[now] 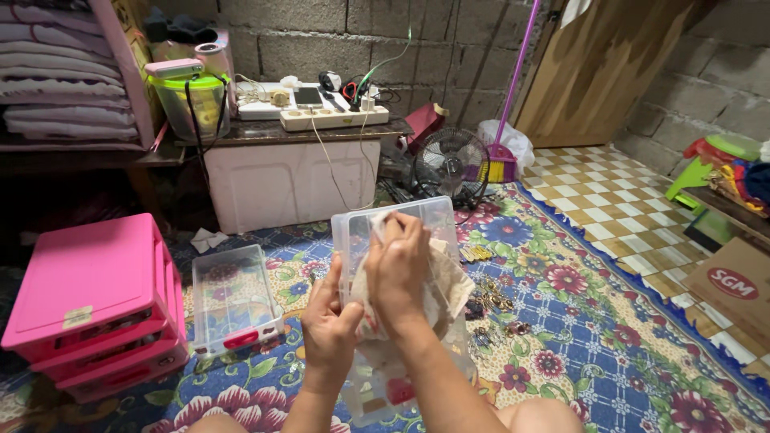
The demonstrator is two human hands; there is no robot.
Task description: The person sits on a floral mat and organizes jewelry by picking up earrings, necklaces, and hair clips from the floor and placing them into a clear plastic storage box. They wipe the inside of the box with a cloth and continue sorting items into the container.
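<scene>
1. While a clear plastic drawer is held up on end over the rug, its near edge is gripped by the left hand.
2. A crumpled beige cloth is pressed against the drawer's inside by the right hand — fingers closed on the soft fabric.
3. A second clear drawer, boxy with a red handle, is seen lying flat on the rug to the left.
4. A pink plastic drawer unit is set beside it — smooth, square-cornered.
5. Small metal pieces are scattered on the flowered blue rug.
6. Rough block walls, a small fan, a broom and chequered tiles are seen beyond.
</scene>
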